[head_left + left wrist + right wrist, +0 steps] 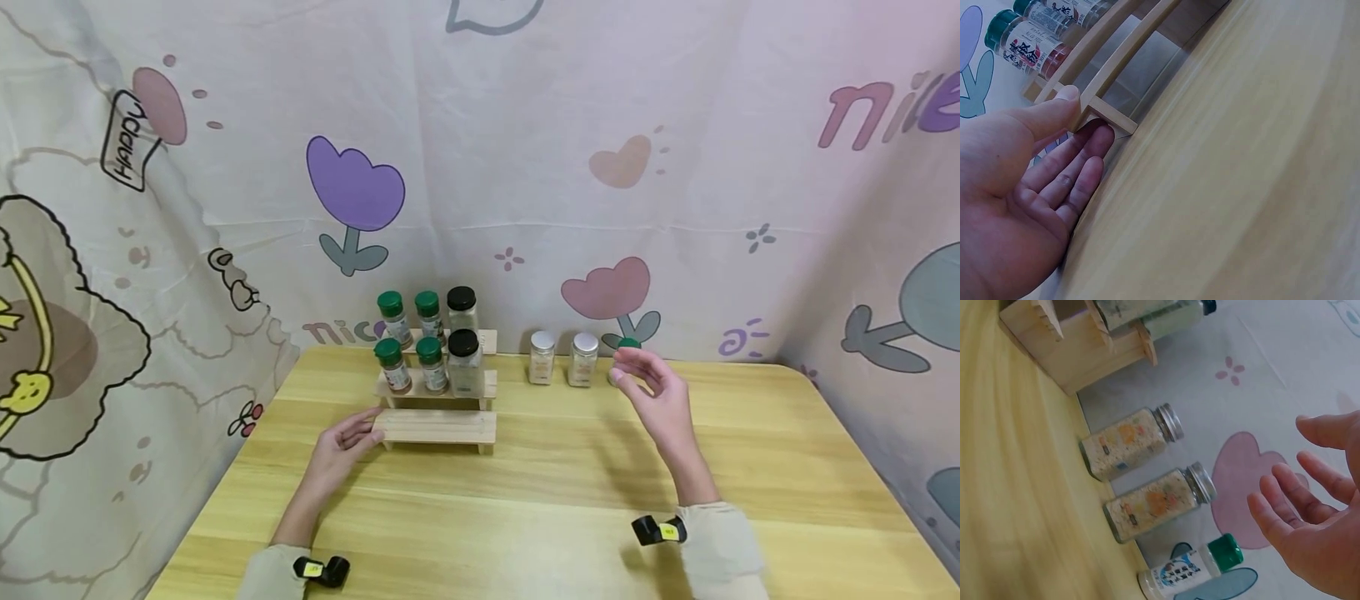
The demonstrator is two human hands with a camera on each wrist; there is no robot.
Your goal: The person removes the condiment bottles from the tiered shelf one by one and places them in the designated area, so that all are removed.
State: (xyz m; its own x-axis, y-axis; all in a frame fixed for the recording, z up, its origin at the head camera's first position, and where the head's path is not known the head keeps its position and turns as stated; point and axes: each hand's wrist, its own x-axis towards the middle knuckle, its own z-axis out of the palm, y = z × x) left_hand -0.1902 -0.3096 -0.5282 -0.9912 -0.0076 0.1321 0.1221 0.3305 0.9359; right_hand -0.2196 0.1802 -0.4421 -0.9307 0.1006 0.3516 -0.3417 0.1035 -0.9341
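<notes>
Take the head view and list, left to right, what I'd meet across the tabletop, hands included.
Left hand → wooden rack → left silver-lidded jar → right silver-lidded jar → right hand.

A yellowish wooden counter point(525, 533) shows its grain. Behind it hangs a pale cloth point(487, 158), on which are printed a purple tulip point(356, 190), a pink heart-shaped flower point(607, 290) and the word "nice" point(900, 115).

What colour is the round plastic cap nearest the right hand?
The round plastic cap is green, clearest in the right wrist view.
</notes>
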